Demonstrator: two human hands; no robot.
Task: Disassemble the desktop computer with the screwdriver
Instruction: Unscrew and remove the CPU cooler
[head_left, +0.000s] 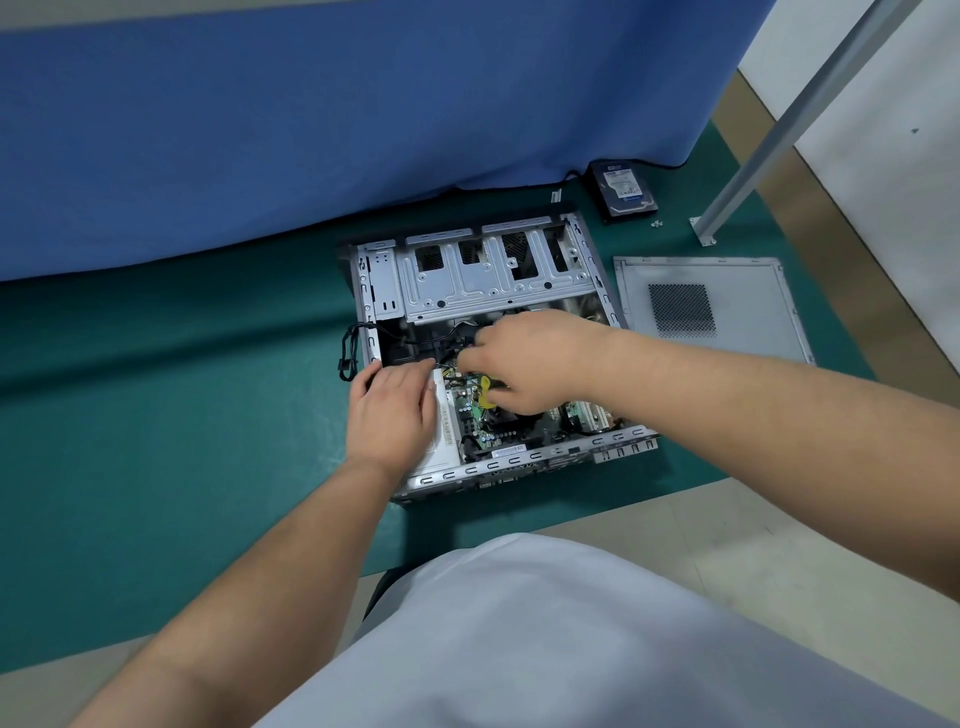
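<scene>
Green mat (182, 415) carries the open case (483, 291); right hand (530, 358) grips a half-hidden yellow screwdriver (485, 392), left hand (392, 410) rests flat, fingers straight.

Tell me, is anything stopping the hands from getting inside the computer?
Nothing visible does. The side cover lies off on the mat, right of the computer. Both the left hand and the right hand are already inside its open top.

Repair or training workbench setting. Evidence: green mat (156, 415) covering the work surface, blue cloth backdrop (311, 114), opened computer case (483, 291), detached side panel (727, 280), loose hard drive (623, 189), metal frame post (779, 119).
</scene>
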